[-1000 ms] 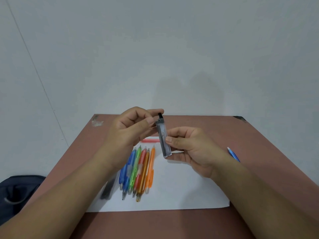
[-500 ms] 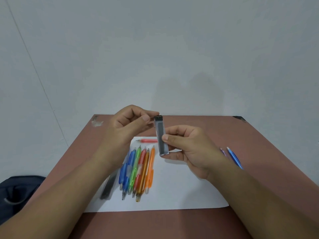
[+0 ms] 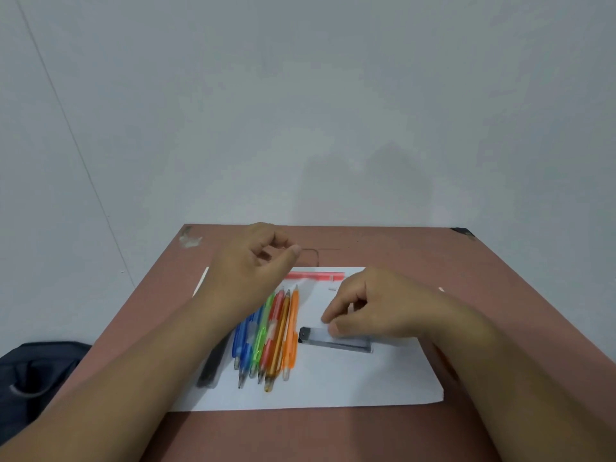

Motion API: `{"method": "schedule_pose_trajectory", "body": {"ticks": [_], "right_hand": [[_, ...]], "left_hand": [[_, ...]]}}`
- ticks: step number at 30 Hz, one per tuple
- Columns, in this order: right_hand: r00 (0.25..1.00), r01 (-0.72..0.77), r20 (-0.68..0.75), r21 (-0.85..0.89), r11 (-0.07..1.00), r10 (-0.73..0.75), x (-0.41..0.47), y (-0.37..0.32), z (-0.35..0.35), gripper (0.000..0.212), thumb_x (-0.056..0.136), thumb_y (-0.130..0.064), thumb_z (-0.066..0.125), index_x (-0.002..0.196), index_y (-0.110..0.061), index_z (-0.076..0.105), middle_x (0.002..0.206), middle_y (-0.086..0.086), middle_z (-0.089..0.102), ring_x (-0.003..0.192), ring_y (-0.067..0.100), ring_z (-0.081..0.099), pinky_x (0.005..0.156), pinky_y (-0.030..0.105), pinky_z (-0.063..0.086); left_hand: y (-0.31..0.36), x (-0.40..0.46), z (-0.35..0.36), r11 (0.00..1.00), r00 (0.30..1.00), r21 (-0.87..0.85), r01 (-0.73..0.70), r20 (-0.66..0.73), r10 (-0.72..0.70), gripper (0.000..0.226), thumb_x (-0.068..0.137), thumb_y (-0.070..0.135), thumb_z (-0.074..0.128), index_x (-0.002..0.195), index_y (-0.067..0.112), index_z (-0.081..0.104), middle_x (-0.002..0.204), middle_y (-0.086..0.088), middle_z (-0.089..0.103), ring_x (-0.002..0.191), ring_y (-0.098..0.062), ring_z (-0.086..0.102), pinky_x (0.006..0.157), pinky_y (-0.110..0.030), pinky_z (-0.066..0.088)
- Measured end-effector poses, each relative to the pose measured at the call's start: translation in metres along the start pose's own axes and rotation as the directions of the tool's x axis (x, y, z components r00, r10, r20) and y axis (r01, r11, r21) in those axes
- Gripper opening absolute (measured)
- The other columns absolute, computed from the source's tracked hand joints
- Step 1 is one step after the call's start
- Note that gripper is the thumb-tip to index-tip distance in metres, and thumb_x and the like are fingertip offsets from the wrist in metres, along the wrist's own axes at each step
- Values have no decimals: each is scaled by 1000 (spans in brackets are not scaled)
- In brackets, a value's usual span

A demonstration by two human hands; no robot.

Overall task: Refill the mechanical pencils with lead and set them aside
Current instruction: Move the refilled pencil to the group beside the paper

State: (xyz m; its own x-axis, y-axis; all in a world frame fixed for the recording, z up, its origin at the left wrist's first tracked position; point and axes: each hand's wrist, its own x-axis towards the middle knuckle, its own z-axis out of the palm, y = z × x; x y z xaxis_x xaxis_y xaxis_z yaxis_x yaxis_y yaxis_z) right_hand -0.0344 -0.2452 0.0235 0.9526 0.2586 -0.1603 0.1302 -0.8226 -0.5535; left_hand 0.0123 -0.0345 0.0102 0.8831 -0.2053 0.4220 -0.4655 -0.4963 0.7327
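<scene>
Right hand (image 3: pixel 383 308) grip pinched the lead case (image 3: pixel 335 340) flat on the paper (image 3: pixel 333 388); left hand (image 3: pixel 253 261) grip loosely curled, empty, above pencils (image 3: pixel 270 335).

I am seeing only one view, the head camera, so nothing is being shared with a second. It is looking forward and down from above the near edge of the table (image 3: pixel 383 435), close enough that both forearms are filling the lower corners of the frame. The wide lens is taking in the wall (image 3: pixel 300 95) across the upper half of the frame.
</scene>
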Motion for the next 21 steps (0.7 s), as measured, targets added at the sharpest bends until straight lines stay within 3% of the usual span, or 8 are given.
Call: {"method": "schedule_pose_trajectory", "body": {"ticks": [2,4,6,9,14,15,18,21], "right_hand": [[977,15,-214,-49,999,-25,1,0,2,17,84,-48,74,78,-32,77,77,-19,70,72,0,64,62,27,51],[853,67,-515,-44,997,-80,4,3,4,24,82,-51,76,74,-28,72,68,-9,64,65,10,60,60,35,53],[717,154,-677,-82,985,-169,7,7,6,13,81,-46,78,85,-34,73,70,-11,58,67,10,55,61,32,49],[686,183,-664,-239,954,-298,13,12,12,22,85,-38,76,107,-36,75,84,-15,59,78,8,59,70,30,52],[635,205,-700,-254,945,-326,19,10,19,11,91,-35,70,96,-33,80,86,-11,61,79,12,60,66,33,52],[625,200,-714,-244,949,-315,20,10,19,10,91,-32,72,98,-32,80,86,-11,60,78,11,59,66,31,51],[597,197,-772,-123,973,-219,22,12,18,12,89,-25,77,98,-31,81,86,-12,58,75,6,57,67,19,45],[591,204,-799,19,979,-108,22,10,15,11,86,-22,80,95,-29,82,85,-13,58,75,-1,57,68,7,38]], "left_hand": [[0,1,-1,994,998,88,-61,19,60,8,93,40,61,93,34,66,98,20,64,92,-3,59,73,-21,48],[-2,3,-3,979,990,147,-142,34,138,9,93,38,62,94,32,68,96,18,65,92,-2,57,75,-22,48],[-2,4,-3,957,975,186,-224,41,220,2,93,37,63,92,36,65,94,21,64,92,0,56,76,-19,46],[-3,3,0,925,946,199,-325,58,320,6,91,39,62,91,45,60,91,28,60,91,2,56,77,-17,43],[-5,5,5,897,913,171,-407,49,405,7,92,39,64,93,45,60,91,27,62,91,-1,58,78,-22,49],[-5,5,5,912,923,139,-385,51,382,3,92,45,61,94,45,61,92,27,62,92,2,58,79,-16,47],[-7,8,6,965,965,28,-260,54,258,29,91,56,46,105,39,63,98,27,61,96,10,55,74,-5,41],[-16,17,11,980,986,140,-145,106,131,30,98,49,48,113,32,68,102,23,62,95,5,56,81,-16,46]]}}
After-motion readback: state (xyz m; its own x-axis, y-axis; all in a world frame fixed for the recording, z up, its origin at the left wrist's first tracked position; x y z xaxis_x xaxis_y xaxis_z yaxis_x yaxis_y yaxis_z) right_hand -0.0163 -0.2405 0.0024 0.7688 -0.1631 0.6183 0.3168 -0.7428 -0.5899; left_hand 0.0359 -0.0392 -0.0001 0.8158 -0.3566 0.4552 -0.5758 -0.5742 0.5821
